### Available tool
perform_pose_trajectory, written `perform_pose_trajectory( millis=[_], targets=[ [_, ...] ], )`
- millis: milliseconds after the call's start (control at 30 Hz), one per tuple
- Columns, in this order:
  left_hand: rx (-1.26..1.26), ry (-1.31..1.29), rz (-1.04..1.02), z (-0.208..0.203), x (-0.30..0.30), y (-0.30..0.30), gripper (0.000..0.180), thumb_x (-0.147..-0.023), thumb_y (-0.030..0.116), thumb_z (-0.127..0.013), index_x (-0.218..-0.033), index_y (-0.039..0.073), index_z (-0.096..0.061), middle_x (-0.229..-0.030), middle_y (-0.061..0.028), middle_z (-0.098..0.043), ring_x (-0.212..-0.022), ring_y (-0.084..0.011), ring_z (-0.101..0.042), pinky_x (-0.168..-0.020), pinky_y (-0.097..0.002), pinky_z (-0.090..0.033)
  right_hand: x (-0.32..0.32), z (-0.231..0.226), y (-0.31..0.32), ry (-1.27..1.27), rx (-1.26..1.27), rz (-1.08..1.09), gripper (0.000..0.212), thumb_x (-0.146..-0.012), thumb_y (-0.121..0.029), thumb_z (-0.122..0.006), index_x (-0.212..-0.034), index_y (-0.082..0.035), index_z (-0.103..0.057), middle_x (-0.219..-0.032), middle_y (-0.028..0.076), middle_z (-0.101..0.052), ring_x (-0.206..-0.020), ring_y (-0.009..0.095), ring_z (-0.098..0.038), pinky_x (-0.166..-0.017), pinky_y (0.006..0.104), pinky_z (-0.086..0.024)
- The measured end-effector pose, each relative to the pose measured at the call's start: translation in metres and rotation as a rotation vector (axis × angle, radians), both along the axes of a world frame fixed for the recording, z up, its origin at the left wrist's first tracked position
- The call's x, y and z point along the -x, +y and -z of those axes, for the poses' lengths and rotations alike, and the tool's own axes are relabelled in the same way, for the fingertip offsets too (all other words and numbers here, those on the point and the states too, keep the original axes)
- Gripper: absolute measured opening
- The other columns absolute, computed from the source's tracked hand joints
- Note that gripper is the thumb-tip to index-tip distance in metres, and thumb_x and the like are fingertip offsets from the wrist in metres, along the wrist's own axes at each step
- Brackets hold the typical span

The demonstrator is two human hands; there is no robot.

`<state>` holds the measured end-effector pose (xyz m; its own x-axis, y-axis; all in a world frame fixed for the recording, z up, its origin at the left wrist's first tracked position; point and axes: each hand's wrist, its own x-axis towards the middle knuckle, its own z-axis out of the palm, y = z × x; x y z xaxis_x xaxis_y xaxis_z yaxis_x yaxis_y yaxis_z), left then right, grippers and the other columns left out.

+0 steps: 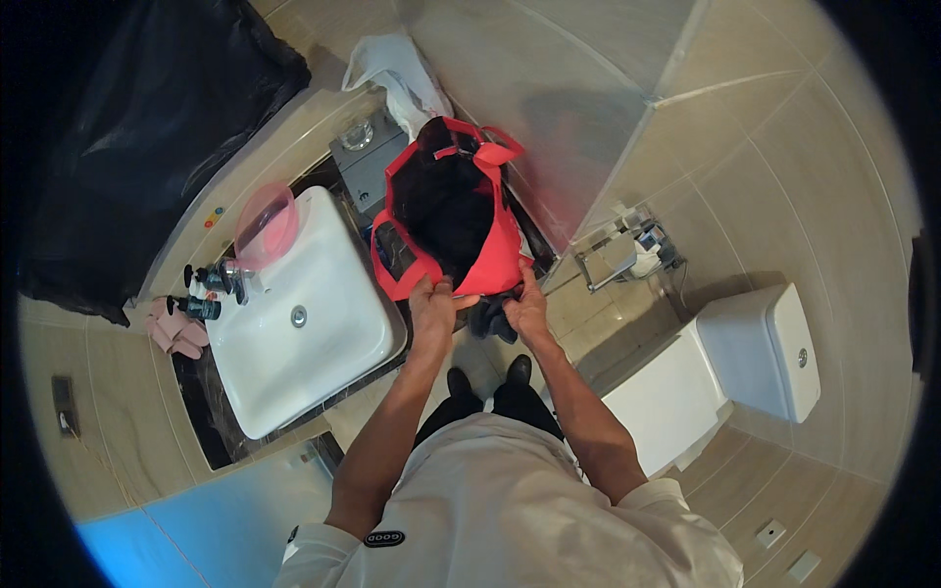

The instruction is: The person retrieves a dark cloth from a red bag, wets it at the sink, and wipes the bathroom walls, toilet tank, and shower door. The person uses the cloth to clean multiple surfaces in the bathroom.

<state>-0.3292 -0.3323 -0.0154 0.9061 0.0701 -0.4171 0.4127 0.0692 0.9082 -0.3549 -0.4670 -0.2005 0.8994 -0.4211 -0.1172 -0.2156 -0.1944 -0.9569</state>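
Red bag (pixel 502 250), mouth open, dark contents (pixel 446 211) inside, at right end of dark counter (pixel 209 416). Left hand (pixel 431 312) and right hand (pixel 527 312) both have fingers clamped on its near edge. Dark cloth (pixel 493 319) between hands. Left: white sink (pixel 257 358), pink basin (pixel 267 227). Far: grey box (pixel 363 176), white plastic bag (pixel 399 76). Near right: toilet (pixel 662 397).

Between my fingers (pixel 431 297), the red bag (pixel 502 257) is partly hiding a dark cloth (pixel 489 321); beyond them, it is concealing the black contents' (pixel 446 211) lower part.
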Motion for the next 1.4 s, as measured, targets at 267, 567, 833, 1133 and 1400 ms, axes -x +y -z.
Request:
perform_pose_trajectory(
  millis=[267,567,833,1133,1400],
  targets=[
    [0.032,-0.091,-0.003,-0.003,-0.013,0.051,0.023,-0.087,0.001,-0.042,-0.104,-0.01,-0.052,-0.1,-0.0177,-0.062,-0.064,-0.0254,-0.066,-0.058,-0.0288,-0.056,0.018,-0.044,0.041,0.062,-0.002,-0.119,0.076,-0.067,-0.004,-0.06,-0.139,-0.008,-0.036,-0.092,0.016,-0.061,-0.083,0.029,-0.06,-0.076,0.0355,-0.048],
    [-0.043,-0.059,0.098,-0.004,-0.01,0.086,0.026,-0.086,-0.001,-0.039,-0.106,-0.008,-0.056,-0.095,-0.0138,-0.063,-0.065,-0.0197,-0.065,-0.057,-0.0266,-0.057,0.028,-0.039,0.027,0.146,-0.377,-0.134,0.078,-0.066,0.009,-0.059,-0.137,-0.015,-0.039,-0.083,0.002,-0.052,-0.074,0.015,-0.053,-0.066,0.029,-0.047],
    [-0.087,-0.219,0.08,0.018,-0.004,0.085,0.015,-0.09,0.018,-0.059,-0.089,0.003,-0.06,-0.07,0.0037,-0.049,-0.064,-0.0068,-0.048,-0.063,-0.0236,-0.048,-0.006,-0.051,-0.008,0.161,-0.4,-0.127,0.082,-0.067,0.006,-0.058,-0.143,-0.015,-0.033,-0.09,0.005,-0.055,-0.075,0.019,-0.052,-0.068,0.0302,-0.045],
    [0.184,-0.136,-0.063,0.005,-0.007,0.09,0.07,-0.085,0.019,-0.067,-0.141,0.0,-0.029,-0.114,-0.0071,-0.054,-0.102,-0.0142,-0.052,-0.081,-0.0289,-0.047,-0.006,-0.065,0.021,0.199,-0.318,-0.109,0.083,-0.061,0.013,-0.05,-0.139,-0.013,-0.037,-0.08,0.005,-0.057,-0.07,0.013,-0.054,-0.062,0.0247,-0.044],
    [-0.212,-0.767,0.031,-0.012,-0.031,0.085,0.035,-0.08,0.006,-0.066,-0.113,0.001,-0.056,-0.106,-0.0115,-0.056,-0.092,-0.0211,-0.056,-0.08,-0.0303,-0.046,-0.001,-0.11,0.025,-0.12,-0.258,0.012,0.068,-0.063,0.012,-0.049,-0.127,-0.01,-0.052,-0.083,-0.001,-0.053,-0.074,0.008,-0.051,-0.064,0.0184,-0.042]
  ],
)
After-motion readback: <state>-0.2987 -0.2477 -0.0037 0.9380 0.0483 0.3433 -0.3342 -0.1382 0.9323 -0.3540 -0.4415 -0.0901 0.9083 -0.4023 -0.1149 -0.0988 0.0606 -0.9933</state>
